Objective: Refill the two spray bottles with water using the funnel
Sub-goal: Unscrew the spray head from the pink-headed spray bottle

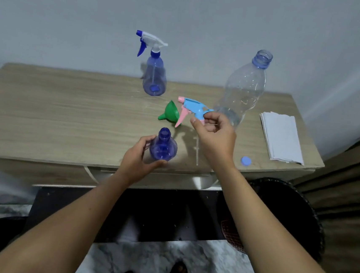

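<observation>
My left hand grips an open blue spray bottle that stands near the front edge of the wooden table, its neck bare. My right hand holds the light blue and pink trigger head above the table, its thin tube hanging down. A green funnel lies on its side just behind the open bottle. A second blue spray bottle with a white and blue trigger head stands at the back. A large clear water bottle, uncapped, stands at the right.
A blue cap lies near the table's front right edge. Folded white paper towels lie at the right end. A dark basket sits on the floor to the right, below the table. A wall rises behind the table.
</observation>
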Demonstrator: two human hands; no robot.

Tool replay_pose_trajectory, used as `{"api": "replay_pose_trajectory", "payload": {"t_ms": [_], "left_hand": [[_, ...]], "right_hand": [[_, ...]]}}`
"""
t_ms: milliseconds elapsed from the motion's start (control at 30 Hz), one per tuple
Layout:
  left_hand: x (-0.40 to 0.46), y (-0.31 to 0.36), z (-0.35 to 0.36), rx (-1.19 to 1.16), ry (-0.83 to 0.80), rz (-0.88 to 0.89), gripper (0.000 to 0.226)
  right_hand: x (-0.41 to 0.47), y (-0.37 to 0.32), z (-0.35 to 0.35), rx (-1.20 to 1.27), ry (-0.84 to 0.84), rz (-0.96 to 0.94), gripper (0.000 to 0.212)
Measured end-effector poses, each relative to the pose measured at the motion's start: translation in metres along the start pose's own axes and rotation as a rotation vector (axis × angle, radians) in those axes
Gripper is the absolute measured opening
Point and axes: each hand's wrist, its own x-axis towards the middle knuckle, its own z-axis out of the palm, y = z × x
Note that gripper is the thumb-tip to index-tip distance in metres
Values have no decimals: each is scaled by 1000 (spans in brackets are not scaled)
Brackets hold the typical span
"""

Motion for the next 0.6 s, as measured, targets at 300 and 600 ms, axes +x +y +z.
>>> {"api": "replay_pose_trajectory", "payload": {"t_ms": [300, 600], "left_hand": [[0, 3, 2, 48, 5, 66, 89], [1, 0, 3, 51, 9, 112, 86]], "right_hand": [[-28, 83, -4, -252, 51, 67, 29], [-26, 111, 7, -365, 95, 117, 32]]}}
